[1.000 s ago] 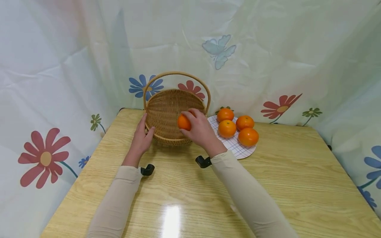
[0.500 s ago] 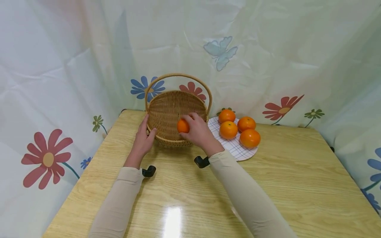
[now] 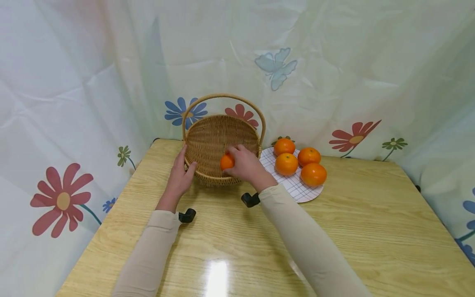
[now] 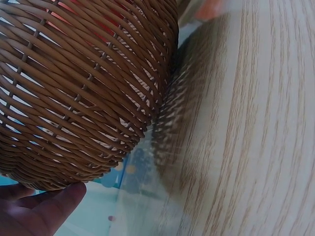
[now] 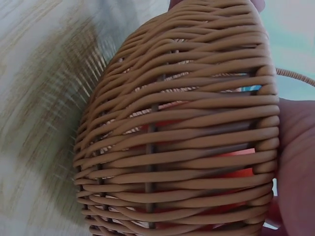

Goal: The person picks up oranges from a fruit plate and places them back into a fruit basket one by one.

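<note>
**Lowering an orange into a wicker basket**

Holding the orange (image 3: 227, 161) inside the wicker basket (image 3: 211, 136), the right hand (image 3: 245, 165) curls fingers and thumb round the fruit, just inside the near rim. Judged from its look, the orange is firm, light and smooth-skinned, best cupped round its widest part. The basket seems stiff but light, likely to slide; the left hand (image 3: 179, 175) rests against its outer wall, fingers nearly straight, thumb at the rim. Beyond the right fingers, four oranges (image 3: 286, 163) lie on a checked plate (image 3: 297, 187).
</note>
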`<state>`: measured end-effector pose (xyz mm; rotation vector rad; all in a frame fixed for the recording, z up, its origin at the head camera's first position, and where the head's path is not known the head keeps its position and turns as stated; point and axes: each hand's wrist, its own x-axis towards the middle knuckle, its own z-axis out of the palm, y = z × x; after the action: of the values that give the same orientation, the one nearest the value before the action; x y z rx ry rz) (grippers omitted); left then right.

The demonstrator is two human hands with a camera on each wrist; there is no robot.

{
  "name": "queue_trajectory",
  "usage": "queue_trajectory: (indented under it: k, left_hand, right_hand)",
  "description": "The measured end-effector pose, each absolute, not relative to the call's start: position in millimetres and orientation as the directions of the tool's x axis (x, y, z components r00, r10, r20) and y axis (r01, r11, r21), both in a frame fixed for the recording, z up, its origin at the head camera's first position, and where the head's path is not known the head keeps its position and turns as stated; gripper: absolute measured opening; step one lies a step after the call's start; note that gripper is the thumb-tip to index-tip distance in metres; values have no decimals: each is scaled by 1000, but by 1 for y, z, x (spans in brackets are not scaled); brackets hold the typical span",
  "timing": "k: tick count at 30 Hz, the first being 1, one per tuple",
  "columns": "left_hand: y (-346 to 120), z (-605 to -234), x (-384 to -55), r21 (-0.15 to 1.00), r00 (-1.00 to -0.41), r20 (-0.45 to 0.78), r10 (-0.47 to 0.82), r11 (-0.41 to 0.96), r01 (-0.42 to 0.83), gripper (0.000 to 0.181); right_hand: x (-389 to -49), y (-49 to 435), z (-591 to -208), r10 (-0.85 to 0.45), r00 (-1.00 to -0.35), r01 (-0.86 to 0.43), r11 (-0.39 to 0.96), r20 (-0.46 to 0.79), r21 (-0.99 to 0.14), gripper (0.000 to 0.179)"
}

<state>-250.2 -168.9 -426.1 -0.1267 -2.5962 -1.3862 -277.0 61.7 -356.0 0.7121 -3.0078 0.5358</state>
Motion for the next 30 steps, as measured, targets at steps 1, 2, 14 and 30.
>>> queue_trajectory:
  k: [1,2,14,30]
  left_hand:
    - [-169,-426,-250,811,-977,214,-14,560,170,67]
    - [-168,-426,-250,810,-976,217,-13,561,173,67]
    - [-167,-428,-251,806,-976,219,-13,566,174,67]
    - [-167,-425,-247,815,-982,189,-27,562,142,66]
  right_hand:
    - [-278,62,-356,-437,-897,-435,842,71,-320,66]
    - [-279,62,-356,-438,-897,-434,844,61,-314,66]
    - [-284,64,-354,-468,-884,-443,841,-5,-309,59]
    - [-285,68,-350,-499,-866,-463,821,-25,-335,43]
